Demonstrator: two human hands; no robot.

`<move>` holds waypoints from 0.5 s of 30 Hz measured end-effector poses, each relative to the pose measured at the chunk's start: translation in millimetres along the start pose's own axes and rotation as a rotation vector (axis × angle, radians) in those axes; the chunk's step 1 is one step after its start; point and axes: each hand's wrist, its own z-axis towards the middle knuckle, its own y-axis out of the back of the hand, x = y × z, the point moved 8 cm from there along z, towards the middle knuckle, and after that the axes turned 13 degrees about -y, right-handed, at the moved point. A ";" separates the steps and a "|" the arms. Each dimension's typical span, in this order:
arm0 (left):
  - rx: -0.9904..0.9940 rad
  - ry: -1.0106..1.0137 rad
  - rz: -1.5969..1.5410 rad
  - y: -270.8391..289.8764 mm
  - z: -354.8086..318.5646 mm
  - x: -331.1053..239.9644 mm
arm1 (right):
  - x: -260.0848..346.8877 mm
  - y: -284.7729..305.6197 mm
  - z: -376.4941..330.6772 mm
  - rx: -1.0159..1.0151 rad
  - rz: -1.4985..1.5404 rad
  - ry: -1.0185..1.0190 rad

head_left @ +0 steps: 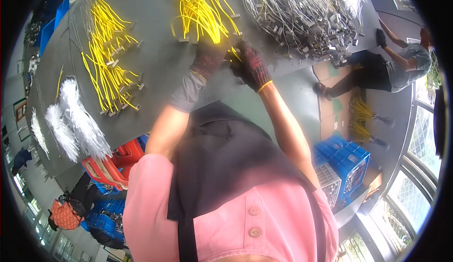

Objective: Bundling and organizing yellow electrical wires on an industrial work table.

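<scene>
Both my hands wear dark red and black work gloves and meet at the near end of a bundle of yellow-sleeved wires on the grey table. My left hand lies against the bundle's lower tip; its fingers are blurred, so their grip is hidden. My right hand is closed, with a short yellow length of wire showing at its fingertips. Small metal clips sit at the wire ends around the bundle. Farther left lies another yellow-sleeved bundle, also with metal clips.
A large heap of grey wires with metal clips covers the table's far right. White wire bundles lie at the left. Blue crates stand at the right, a red crate at the left. Another person works across on the right.
</scene>
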 end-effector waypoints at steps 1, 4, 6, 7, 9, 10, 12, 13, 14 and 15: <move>-0.007 0.006 0.004 2.3 -1.9 0.4 | 19.6 -3.9 3.6 -0.012 -0.054 -0.066; -0.153 0.398 -0.389 5.4 -14.1 37.0 | 23.9 -13.5 16.1 -0.036 -0.092 -0.114; 0.026 0.097 -0.012 7.9 -6.7 44.1 | 26.5 -20.5 26.3 -0.040 -0.077 -0.097; 0.019 0.100 -0.008 4.9 -14.5 56.8 | 14.4 -23.6 31.0 -0.033 0.274 -0.332; -0.146 0.161 -0.120 5.0 -21.5 82.2 | 4.5 -43.3 40.1 -0.025 0.623 -0.557; -0.126 0.333 -0.274 0.8 -18.9 90.3 | 16.0 -34.4 47.5 -0.241 0.420 -0.310; 0.002 0.204 -0.060 17.0 9.4 73.9 | 19.5 -28.3 58.4 -0.446 0.209 -0.053; 0.130 0.081 0.156 20.1 22.3 64.5 | 23.2 -26.6 69.4 -0.528 -0.054 0.058; -0.179 0.350 -0.235 23.4 18.2 88.9 | 26.4 -27.2 77.2 -0.606 -0.318 0.169; -0.213 0.539 -0.293 22.5 9.7 107.6 | 32.8 -30.2 82.0 -0.594 -0.315 0.179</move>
